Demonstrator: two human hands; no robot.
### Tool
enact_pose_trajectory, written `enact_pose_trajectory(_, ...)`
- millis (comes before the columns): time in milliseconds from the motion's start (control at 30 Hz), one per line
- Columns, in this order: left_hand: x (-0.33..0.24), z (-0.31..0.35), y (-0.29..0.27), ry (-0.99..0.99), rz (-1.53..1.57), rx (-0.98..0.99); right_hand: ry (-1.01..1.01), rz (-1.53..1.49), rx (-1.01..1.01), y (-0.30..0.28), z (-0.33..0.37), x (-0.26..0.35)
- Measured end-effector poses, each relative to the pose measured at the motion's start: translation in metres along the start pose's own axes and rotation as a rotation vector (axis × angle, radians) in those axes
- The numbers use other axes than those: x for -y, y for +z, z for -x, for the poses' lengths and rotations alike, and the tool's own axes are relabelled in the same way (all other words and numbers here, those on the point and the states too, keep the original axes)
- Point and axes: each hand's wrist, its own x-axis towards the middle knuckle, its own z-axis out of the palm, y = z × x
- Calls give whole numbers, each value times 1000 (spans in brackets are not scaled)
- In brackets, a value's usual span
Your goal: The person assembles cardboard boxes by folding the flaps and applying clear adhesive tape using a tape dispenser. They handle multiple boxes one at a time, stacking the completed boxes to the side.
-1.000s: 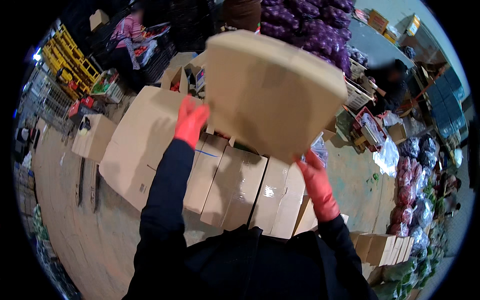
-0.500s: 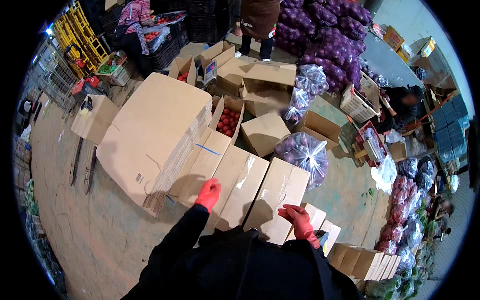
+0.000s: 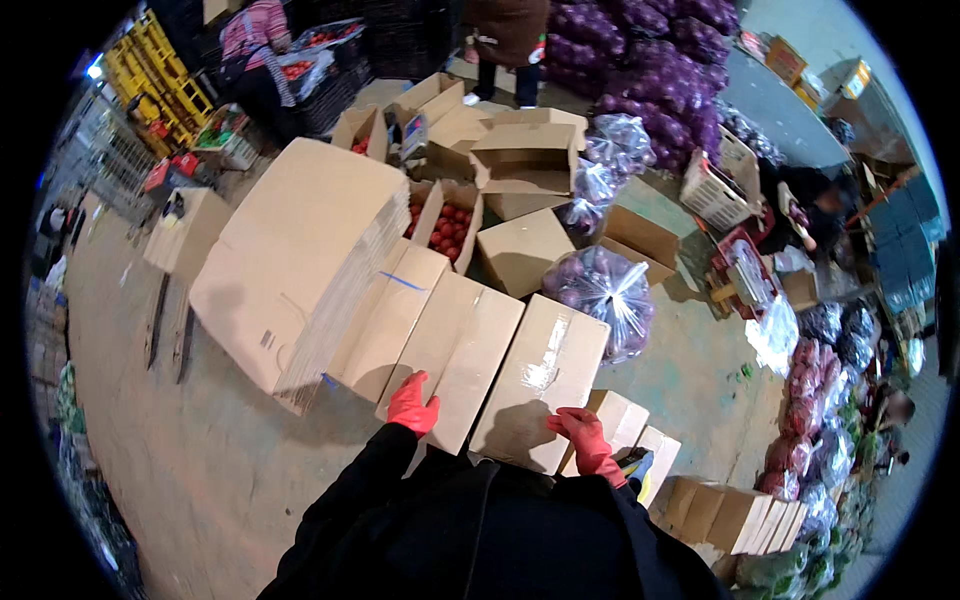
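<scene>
My left hand [image 3: 412, 404], in a red glove, is at the near end of a closed cardboard box [image 3: 467, 345], its thumb apart from the fingers. Over the near right edge of another closed box [image 3: 550, 365] is my right hand [image 3: 587, 440], also red-gloved, fingers stretched out to the left. Neither hand appears to hold anything; I cannot tell whether they touch the cardboard. Clear tape shines on top of the right-hand box. Just beside my right wrist lies a yellow and grey tool [image 3: 636, 468], mostly hidden by my sleeve.
Flattened cartons [image 3: 300, 250] are stacked to the left. Ahead stand open boxes, one holding red tomatoes [image 3: 451, 232], and a clear bag of purple onions [image 3: 600, 300]. Purple net sacks [image 3: 650, 90] rise behind. Other people work at the back and right.
My left hand has come down nearer the box's near end, its fingers opening more. My right hand has shifted slightly left. The whole view has shifted a little, and a person at right has moved their arms.
</scene>
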Motion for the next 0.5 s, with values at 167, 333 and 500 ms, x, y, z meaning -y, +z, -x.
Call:
enact_pose_trajectory(167, 55, 37, -7, -35, 38, -361, 3, 9, 60, 2, 4, 3)
enact_pose_trajectory(333, 168, 65, -52, -760, 482, -573, 15, 63, -36, 23, 19, 14)
enact_pose_trajectory(500, 279, 58, -153, -572, 307, -1138, 36, 111, -19, 70, -3, 6)
